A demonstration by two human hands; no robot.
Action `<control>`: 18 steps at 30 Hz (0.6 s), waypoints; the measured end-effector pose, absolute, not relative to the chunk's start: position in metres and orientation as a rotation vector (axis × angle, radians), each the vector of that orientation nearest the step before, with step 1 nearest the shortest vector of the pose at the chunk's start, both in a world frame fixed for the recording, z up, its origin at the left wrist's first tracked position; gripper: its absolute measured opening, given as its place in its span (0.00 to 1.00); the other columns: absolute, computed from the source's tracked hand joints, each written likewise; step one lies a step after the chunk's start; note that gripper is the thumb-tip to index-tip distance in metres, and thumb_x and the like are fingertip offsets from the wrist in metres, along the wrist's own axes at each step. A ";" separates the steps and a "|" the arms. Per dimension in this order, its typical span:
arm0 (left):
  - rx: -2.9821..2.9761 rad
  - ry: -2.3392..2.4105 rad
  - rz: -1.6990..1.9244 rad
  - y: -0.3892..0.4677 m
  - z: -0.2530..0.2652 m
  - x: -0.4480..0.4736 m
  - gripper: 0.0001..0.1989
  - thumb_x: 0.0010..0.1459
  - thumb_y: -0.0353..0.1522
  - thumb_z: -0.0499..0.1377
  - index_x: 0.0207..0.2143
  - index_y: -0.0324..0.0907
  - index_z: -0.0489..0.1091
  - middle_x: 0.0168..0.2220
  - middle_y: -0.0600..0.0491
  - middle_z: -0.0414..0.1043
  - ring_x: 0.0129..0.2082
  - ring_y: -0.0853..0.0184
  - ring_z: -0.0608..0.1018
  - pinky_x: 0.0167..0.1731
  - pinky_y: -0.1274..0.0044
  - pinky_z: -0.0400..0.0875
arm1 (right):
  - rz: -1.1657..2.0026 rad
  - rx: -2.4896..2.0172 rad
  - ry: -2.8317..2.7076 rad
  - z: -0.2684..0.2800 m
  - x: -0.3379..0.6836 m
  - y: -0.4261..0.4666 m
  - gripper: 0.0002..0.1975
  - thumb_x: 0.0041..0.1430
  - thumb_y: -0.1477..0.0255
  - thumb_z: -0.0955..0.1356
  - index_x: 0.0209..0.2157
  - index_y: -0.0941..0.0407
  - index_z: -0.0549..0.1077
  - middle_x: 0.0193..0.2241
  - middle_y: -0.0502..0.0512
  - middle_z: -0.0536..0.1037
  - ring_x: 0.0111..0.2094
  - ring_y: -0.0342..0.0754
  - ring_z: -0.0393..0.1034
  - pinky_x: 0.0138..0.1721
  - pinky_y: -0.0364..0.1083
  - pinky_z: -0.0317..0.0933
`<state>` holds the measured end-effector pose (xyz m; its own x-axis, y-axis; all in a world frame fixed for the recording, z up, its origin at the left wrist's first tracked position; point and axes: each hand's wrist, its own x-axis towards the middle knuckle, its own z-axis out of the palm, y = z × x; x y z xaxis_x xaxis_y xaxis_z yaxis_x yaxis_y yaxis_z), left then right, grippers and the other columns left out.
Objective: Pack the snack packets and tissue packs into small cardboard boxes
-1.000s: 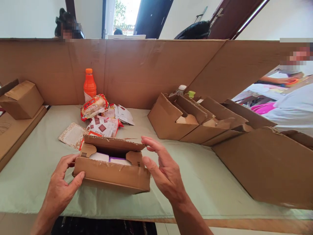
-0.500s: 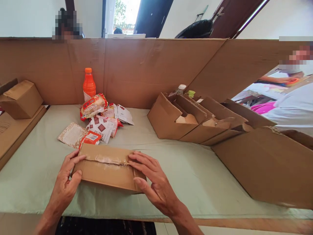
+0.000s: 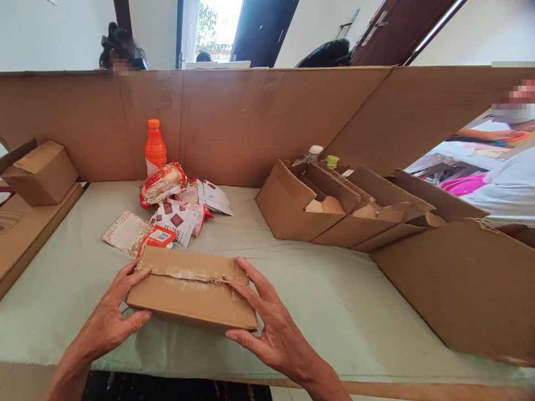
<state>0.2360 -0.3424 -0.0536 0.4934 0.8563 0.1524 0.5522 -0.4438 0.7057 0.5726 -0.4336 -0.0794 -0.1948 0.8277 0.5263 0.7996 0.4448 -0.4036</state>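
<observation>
the flaps (image 3: 188, 264) of the carton (image 3: 188, 303) have just come down, covering its inside, so closing it looks nearly finished. the carton sits on the bench (image 3: 326, 312); the left hand (image 3: 106, 323), loosely open, touches its left end, and the right hand (image 3: 278, 334), fingers spread, touches its right end. snack packets (image 3: 179, 220) lie behind the carton.
</observation>
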 end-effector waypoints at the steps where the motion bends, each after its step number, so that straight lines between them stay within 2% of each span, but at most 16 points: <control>1: 2.154 1.149 0.677 -0.342 -0.054 0.237 0.30 0.62 0.45 0.61 0.65 0.51 0.64 0.71 0.42 0.54 0.71 0.48 0.58 0.65 0.54 0.59 | 0.083 -1.369 -1.982 -0.080 0.572 -0.434 0.35 0.65 0.49 0.65 0.67 0.51 0.61 0.72 0.64 0.51 0.70 0.61 0.53 0.63 0.59 0.61; 6: 2.159 1.162 0.701 -0.345 -0.053 0.242 0.31 0.59 0.39 0.64 0.64 0.49 0.65 0.70 0.41 0.56 0.70 0.47 0.60 0.65 0.54 0.60 | 0.172 -1.375 -1.949 -0.084 0.571 -0.436 0.35 0.65 0.52 0.67 0.67 0.51 0.61 0.72 0.63 0.50 0.69 0.61 0.56 0.61 0.56 0.64; 18: 2.172 1.205 0.879 -0.362 -0.060 0.248 0.35 0.49 0.28 0.68 0.61 0.49 0.69 0.67 0.40 0.62 0.66 0.49 0.68 0.62 0.56 0.66 | 0.091 -1.400 -1.984 -0.086 0.571 -0.439 0.32 0.65 0.56 0.68 0.66 0.49 0.61 0.72 0.62 0.52 0.67 0.61 0.60 0.57 0.56 0.69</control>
